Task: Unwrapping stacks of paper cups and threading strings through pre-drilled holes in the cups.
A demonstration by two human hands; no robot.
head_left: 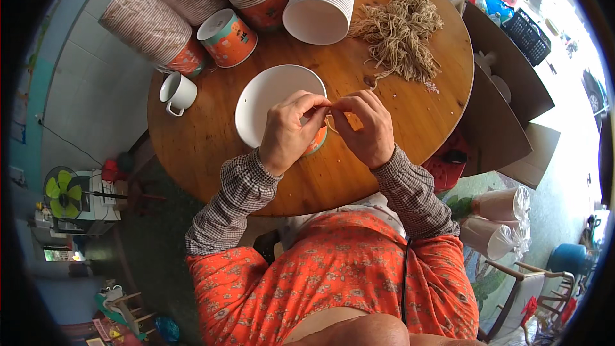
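Over the right rim of a white paper bucket (262,106), my left hand (291,127) and my right hand (366,125) meet fingertip to fingertip. Both are closed in a pinch on a thin tan cord (331,126), a short loop of which shows below the fingers. The exact ends of the cord are hidden by my fingers. Orange print on the bucket's outer wall shows partly under my left hand. Further back on the right of the round wooden table (307,186) lies a tangled heap of tan cords (403,32).
Wrapped stacks of paper buckets (147,22) line the back left, beside an orange-printed bucket (229,38) and a white nested stack (321,3). A white enamel mug (178,93) stands near the left edge. Open cardboard boxes (490,96) are right of the table.
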